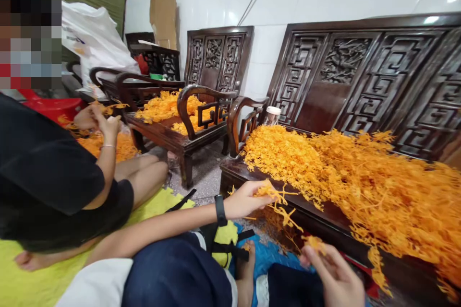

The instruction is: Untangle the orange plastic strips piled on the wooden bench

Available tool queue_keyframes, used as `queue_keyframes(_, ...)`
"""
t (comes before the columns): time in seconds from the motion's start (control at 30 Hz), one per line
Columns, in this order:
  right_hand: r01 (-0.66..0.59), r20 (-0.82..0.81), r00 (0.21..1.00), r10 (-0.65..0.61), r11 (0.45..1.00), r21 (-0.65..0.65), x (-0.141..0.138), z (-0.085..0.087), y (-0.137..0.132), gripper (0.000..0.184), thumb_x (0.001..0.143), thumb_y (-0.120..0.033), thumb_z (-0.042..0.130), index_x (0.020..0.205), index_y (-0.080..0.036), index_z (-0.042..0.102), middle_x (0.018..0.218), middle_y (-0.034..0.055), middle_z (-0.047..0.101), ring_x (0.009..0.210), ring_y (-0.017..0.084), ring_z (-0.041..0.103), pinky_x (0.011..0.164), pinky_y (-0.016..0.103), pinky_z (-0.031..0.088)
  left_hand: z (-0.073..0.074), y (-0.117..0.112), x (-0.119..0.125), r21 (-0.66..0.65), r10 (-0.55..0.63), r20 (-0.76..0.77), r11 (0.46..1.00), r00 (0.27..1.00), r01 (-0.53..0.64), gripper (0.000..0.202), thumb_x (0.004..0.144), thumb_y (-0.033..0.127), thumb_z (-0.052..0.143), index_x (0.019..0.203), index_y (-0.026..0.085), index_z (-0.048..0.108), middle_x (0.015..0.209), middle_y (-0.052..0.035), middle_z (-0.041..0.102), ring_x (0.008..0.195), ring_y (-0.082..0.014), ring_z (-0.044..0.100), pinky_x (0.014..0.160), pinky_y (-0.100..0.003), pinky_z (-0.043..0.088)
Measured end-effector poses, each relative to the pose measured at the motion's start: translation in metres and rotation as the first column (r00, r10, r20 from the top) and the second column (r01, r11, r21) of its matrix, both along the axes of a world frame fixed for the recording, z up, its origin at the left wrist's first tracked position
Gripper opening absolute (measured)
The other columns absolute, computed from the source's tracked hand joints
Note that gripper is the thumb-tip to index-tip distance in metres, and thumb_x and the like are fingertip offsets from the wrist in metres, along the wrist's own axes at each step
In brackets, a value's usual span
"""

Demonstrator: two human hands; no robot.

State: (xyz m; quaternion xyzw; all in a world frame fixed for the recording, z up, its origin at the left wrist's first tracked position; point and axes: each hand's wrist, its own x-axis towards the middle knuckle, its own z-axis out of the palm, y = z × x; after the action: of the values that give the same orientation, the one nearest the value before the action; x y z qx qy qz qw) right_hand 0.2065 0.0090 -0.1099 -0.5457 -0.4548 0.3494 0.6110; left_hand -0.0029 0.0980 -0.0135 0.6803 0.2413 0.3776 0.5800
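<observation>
Against a white tiled wall (pixel 266 0), a dark carved bench (pixel 320 103) is set, and beside it an armchair (pixel 158 130), its seat also strewn with orange material. Across the bench seat a heap of orange strands (pixel 399 196) is spread, clumpier toward the left and stringier toward the right, with some ends hung over the front edge. A white-lidded jar (pixel 272 116) is placed behind it.

In front of the bench, a branching orange sprig (pixel 287 218) is gripped between thumb and fingers of the left hand (pixel 248 199), its thin ends dangling. A small orange tuft (pixel 315 243) is pinched at the fingertips of the right hand (pixel 334 268), held lower and apart. Orange strands are also being handled by a co-worker (pixel 46 163) seated on a yellow mat (pixel 156 207).

The step in hand is judged to be the pulling apart of one sprig; for the next move, a steady left hold and a light right pinch seem to be called for.
</observation>
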Motion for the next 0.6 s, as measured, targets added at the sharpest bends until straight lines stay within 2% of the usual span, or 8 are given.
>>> queue_keyframes(0.1,0.033,0.032,0.999,-0.035,0.998,0.053,0.011,0.019,0.031,0.045,0.057,-0.040,0.074,0.090,-0.012,0.062,0.077,0.0078,0.066,0.065,0.020,0.063,0.064,0.027,0.053,0.004,-0.003,-0.004,0.129,0.035,0.004,0.991,0.999,-0.035,0.019,0.077,0.030,0.054,0.077,0.010,0.053,0.070,0.0003,0.047,0.062,-0.0079,0.039,0.061,-0.021,0.032)
queue_keyframes(0.23,0.125,0.045,0.989,-0.141,0.956,0.265,0.013,0.052,0.092,0.046,0.061,-0.039,0.072,0.098,-0.013,0.063,0.079,0.0062,0.065,0.066,0.018,0.062,0.071,0.030,0.052,0.006,-0.007,-0.005,0.115,0.004,-0.037,0.993,0.999,0.000,0.010,0.076,0.021,0.054,0.075,0.011,0.052,0.063,0.0035,0.043,0.058,-0.0064,0.036,0.059,-0.020,0.030)
queue_keyframes(0.27,0.158,0.022,0.984,-0.175,0.928,0.338,0.013,0.062,0.111,0.043,0.062,-0.038,0.071,0.096,-0.013,0.063,0.080,0.0057,0.064,0.065,0.017,0.061,0.072,0.031,0.051,0.006,-0.007,-0.005,0.096,-0.006,-0.030,0.995,1.000,0.009,0.010,0.076,0.021,0.054,0.076,0.011,0.052,0.062,0.0040,0.042,0.057,-0.0059,0.035,0.058,-0.020,0.030)
queue_keyframes(0.37,0.299,-0.135,0.954,-0.269,0.792,0.532,0.016,0.093,0.177,0.043,0.063,-0.034,0.070,0.098,-0.011,0.059,0.078,0.0051,0.061,0.062,0.015,0.059,0.067,0.030,0.049,0.001,-0.005,-0.003,0.027,-0.002,0.000,1.000,1.000,0.002,0.018,0.077,0.027,0.055,0.077,0.010,0.052,0.062,0.0041,0.041,0.054,-0.0050,0.033,0.053,-0.019,0.027)
queue_keyframes(0.4,0.294,-0.095,0.953,-0.287,0.806,0.514,0.019,0.103,0.199,0.047,0.064,-0.032,0.068,0.104,-0.011,0.056,0.075,0.0050,0.060,0.061,0.014,0.059,0.066,0.029,0.048,-0.001,-0.003,-0.002,0.002,0.006,0.008,1.000,1.000,-0.006,0.022,0.076,0.031,0.056,0.077,0.010,0.052,0.062,0.0041,0.041,0.053,-0.0046,0.033,0.052,-0.019,0.026)
queue_keyframes(0.43,0.268,-0.011,0.955,-0.296,0.845,0.462,0.023,0.113,0.220,0.047,0.067,-0.031,0.064,0.107,-0.009,0.054,0.076,0.0059,0.060,0.061,0.013,0.058,0.066,0.028,0.047,-0.003,-0.002,-0.002,-0.021,0.016,0.015,1.000,1.000,-0.015,0.025,0.075,0.035,0.057,0.077,0.010,0.052,0.062,0.0039,0.041,0.052,-0.0042,0.032,0.051,-0.019,0.025)
queue_keyframes(0.53,0.193,0.134,0.957,-0.256,0.912,0.363,0.037,0.135,0.263,0.037,0.056,-0.023,0.069,0.088,-0.004,0.063,0.084,0.0148,0.060,0.067,0.014,0.058,0.069,0.030,0.042,-0.006,0.001,-0.001,-0.067,0.035,0.027,0.997,0.999,-0.033,0.033,0.072,0.042,0.060,0.077,0.010,0.052,0.062,0.0035,0.042,0.050,-0.0033,0.031,0.047,-0.019,0.023)
queue_keyframes(0.6,0.154,0.196,0.955,-0.224,0.936,0.317,0.042,0.139,0.272,0.036,0.047,-0.017,0.073,0.078,-0.003,0.064,0.095,0.0215,0.058,0.070,0.016,0.057,0.071,0.033,0.039,-0.006,0.002,-0.001,-0.092,0.052,0.034,0.995,0.998,-0.049,0.037,0.070,0.045,0.062,0.077,0.010,0.052,0.061,0.0037,0.042,0.048,-0.0030,0.031,0.045,-0.019,0.021)
